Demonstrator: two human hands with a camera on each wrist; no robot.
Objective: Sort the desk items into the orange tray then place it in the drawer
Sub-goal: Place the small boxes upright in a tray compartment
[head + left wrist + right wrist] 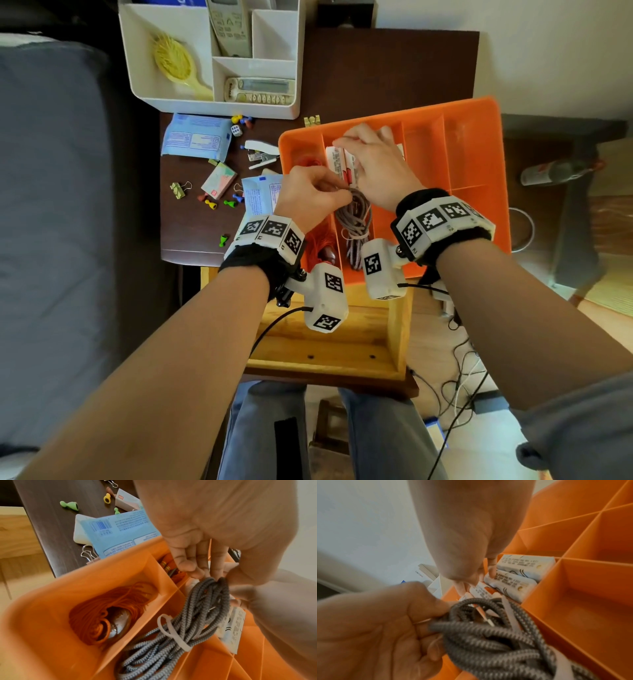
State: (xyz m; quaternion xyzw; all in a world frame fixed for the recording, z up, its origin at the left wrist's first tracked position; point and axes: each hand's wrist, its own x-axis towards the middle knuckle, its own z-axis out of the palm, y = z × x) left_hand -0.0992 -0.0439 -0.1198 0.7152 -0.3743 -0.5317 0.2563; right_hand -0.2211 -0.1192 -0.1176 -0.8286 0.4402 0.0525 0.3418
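Observation:
The orange tray sits on the dark desk, its near end over the open wooden drawer. My left hand pinches the top loops of a grey braided cable bundle lying in the second compartment. Just beyond it, my right hand holds white packets in the same compartment. An orange cord coil fills the leftmost compartment.
Loose on the desk left of the tray are a blue packet, a stapler, a small box, a binder clip, several coloured pawns and a die. A white organiser stands behind them.

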